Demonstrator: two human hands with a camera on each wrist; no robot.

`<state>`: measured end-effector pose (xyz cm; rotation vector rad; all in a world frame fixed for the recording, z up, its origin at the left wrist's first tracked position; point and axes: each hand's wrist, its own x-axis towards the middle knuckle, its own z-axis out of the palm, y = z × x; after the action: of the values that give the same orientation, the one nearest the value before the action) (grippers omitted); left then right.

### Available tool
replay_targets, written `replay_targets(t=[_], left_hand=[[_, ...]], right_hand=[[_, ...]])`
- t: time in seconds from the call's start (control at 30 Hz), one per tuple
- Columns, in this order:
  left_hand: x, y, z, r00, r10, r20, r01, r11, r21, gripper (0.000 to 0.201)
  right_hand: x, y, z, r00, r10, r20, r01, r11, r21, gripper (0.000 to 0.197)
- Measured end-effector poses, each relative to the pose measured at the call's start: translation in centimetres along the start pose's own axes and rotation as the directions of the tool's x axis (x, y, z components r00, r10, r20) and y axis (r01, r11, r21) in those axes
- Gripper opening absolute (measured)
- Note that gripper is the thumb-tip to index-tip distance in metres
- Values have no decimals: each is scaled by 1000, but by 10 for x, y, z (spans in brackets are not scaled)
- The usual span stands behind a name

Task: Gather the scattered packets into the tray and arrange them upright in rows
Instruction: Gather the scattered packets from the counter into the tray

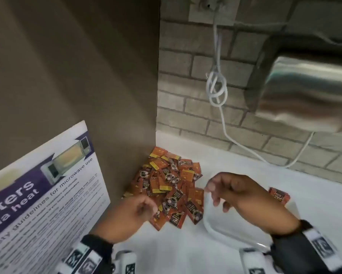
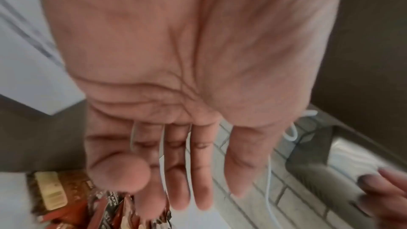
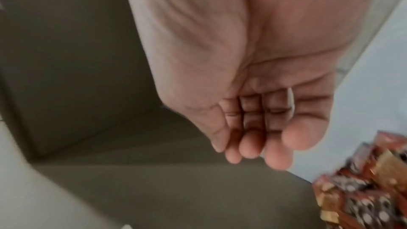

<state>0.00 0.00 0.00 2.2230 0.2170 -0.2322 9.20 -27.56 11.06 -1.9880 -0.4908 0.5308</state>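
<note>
A pile of orange packets (image 1: 170,186) is lying on the white table (image 1: 186,252) in the far left corner, just left of the clear tray (image 1: 221,230). The left hand (image 1: 126,216) is hovering at the pile's near edge, its grip loosely curled and empty. The right hand (image 1: 243,202) is hanging over the tray, fingers relaxed, holding nothing. One packet (image 1: 279,195) is lying apart, to the right.

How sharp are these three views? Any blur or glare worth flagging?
Head view: packet pile fairly legible, steel dispenser smeared with glare streaks. Left wrist view: left hand soft, packets blurred. Right wrist view: right hand and packets motion-blurred.
</note>
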Motion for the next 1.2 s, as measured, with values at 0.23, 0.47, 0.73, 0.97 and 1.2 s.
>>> replay_targets(t=[0.23, 0.47, 0.73, 0.97, 1.2], left_hand=[[93, 15, 4, 981, -179, -68, 191, 939, 285, 20], [132, 2, 22, 923, -343, -173, 382, 867, 320, 65], [148, -13, 32, 921, -344, -185, 387, 869, 309, 80], [151, -14, 24, 915, -320, -246, 369, 911, 186, 54], [143, -14, 13, 901, -305, -307, 335, 941, 46, 34]], right_hand=[[149, 36, 70, 984, 154, -86, -176, 858, -483, 25], [205, 70, 103, 913, 342, -224, -409, 755, -512, 36], [215, 86, 124, 878, 376, -295, -473, 771, -426, 35], [208, 88, 111, 904, 412, -112, -423, 830, -364, 44], [198, 75, 100, 862, 470, -190, -499, 852, -157, 42]])
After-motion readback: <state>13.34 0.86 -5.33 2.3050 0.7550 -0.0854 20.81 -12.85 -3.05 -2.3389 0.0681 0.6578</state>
